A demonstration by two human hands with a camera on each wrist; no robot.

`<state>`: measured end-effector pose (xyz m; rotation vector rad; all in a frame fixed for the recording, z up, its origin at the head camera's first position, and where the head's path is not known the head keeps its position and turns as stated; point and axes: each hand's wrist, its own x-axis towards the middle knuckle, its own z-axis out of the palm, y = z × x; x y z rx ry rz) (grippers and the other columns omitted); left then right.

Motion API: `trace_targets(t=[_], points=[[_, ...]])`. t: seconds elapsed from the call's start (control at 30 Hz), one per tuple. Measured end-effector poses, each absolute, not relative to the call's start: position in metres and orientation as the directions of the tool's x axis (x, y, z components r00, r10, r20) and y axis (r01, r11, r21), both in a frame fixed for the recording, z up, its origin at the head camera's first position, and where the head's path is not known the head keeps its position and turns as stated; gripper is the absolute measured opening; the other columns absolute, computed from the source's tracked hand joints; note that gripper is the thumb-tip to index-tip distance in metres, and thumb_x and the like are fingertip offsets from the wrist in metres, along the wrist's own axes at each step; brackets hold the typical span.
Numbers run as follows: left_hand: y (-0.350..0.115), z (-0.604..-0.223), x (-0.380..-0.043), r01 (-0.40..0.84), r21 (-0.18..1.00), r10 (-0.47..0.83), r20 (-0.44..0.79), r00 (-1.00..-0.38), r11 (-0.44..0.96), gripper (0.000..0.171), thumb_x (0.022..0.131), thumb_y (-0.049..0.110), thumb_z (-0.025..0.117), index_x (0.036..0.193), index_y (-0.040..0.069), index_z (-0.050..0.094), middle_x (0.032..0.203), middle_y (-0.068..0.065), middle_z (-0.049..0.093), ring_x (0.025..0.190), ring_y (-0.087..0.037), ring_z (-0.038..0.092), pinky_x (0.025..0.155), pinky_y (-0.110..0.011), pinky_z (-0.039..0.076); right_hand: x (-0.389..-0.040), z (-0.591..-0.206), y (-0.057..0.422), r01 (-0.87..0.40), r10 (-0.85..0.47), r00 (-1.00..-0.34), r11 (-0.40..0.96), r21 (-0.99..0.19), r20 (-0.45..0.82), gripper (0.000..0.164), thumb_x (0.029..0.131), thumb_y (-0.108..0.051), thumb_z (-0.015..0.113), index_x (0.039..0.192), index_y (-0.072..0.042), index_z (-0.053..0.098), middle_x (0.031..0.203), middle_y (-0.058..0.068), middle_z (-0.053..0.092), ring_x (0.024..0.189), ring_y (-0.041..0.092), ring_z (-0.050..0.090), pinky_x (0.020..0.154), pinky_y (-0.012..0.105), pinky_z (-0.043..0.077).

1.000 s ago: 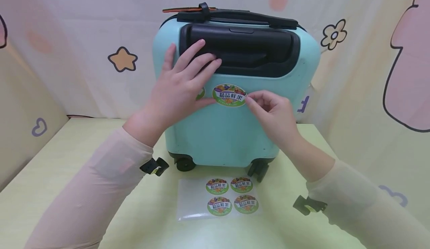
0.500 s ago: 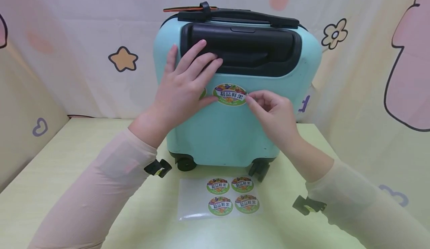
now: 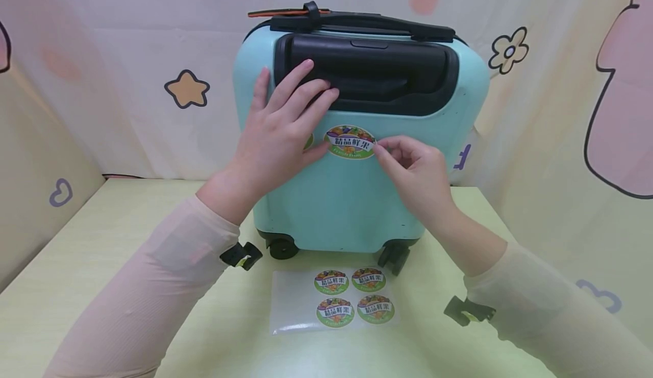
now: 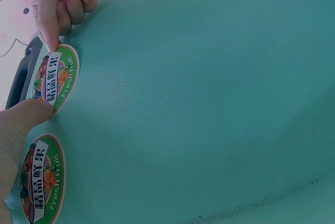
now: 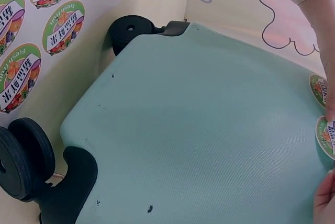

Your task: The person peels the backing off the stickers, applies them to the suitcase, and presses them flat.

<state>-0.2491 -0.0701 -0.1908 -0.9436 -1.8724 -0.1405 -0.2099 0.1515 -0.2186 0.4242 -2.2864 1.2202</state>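
A turquoise suitcase (image 3: pixel 336 208) stands upright on the table. Against its front lies an oval "Fresh Fruit" sticker (image 3: pixel 350 142), just below the black handle recess (image 3: pixel 372 75). My right hand (image 3: pixel 415 174) pinches the sticker's right edge between thumb and forefinger. With fingers spread, my left hand (image 3: pixel 278 131) rests on the suitcase, its thumb touching the sticker's left edge. A second sticker (image 4: pixel 43 179) is on the suitcase to the left, mostly hidden behind the left hand in the head view. Whether the pinched sticker lies fully flat I cannot tell.
On the table (image 3: pixel 219 321) in front of the suitcase lies a white sticker sheet (image 3: pixel 296 304) bearing several more oval stickers. Black wheels (image 3: pixel 283 248) support the suitcase, and a black carry handle (image 3: pixel 367 25) tops it. A patterned curtain (image 3: pixel 138 72) hangs behind.
Both hands keep almost the same pose on the sticker. My left forearm has shifted slightly right, and the sticker sits a touch higher in the head view.
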Motion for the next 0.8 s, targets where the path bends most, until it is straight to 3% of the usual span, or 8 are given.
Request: trace_targets(t=[0.4, 0.67, 0.8], points=[[-0.0680, -0.1910, -0.2484, 0.665, -0.268, 0.512, 0.835, -0.202, 0.698, 0.041, 0.085, 0.021, 0.066, 0.124, 0.008, 0.059, 0.125, -0.012, 0.054, 0.135, -0.027, 0.027, 0.110, -0.050, 0.002, -0.2107, -0.2188, 0.1515, -0.502, -0.036, -0.807, 0.568, -0.652, 0.589, 0.024, 0.090, -0.022, 0.063, 0.098, 0.000, 0.069, 0.068, 0.010, 0.054, 0.063, 0.020, 0.046, 0.053, 0.021, 0.037], [-0.0692, -0.1908, -0.2474, 0.635, -0.307, 0.552, 0.802, -0.228, 0.709, 0.071, 0.073, 0.043, 0.077, 0.129, 0.007, 0.053, 0.129, -0.013, 0.049, 0.136, -0.029, 0.023, 0.109, -0.052, 0.002, -0.2116, -0.2188, 0.1523, -0.509, -0.048, -0.794, 0.597, -0.620, 0.606, 0.024, 0.090, -0.021, 0.063, 0.100, 0.000, 0.069, 0.067, 0.009, 0.054, 0.062, 0.019, 0.046, 0.053, 0.021, 0.036], [-0.0669, -0.1919, -0.2481, 0.635, -0.308, 0.545, 0.811, -0.215, 0.708, 0.063, 0.076, 0.038, 0.073, 0.127, 0.006, 0.053, 0.128, -0.014, 0.048, 0.136, -0.030, 0.023, 0.109, -0.053, 0.002, -0.2117, -0.2186, 0.1527, -0.513, -0.055, -0.787, 0.612, -0.602, 0.615, 0.023, 0.090, -0.019, 0.063, 0.099, 0.000, 0.069, 0.067, 0.009, 0.054, 0.061, 0.018, 0.046, 0.053, 0.021, 0.036]])
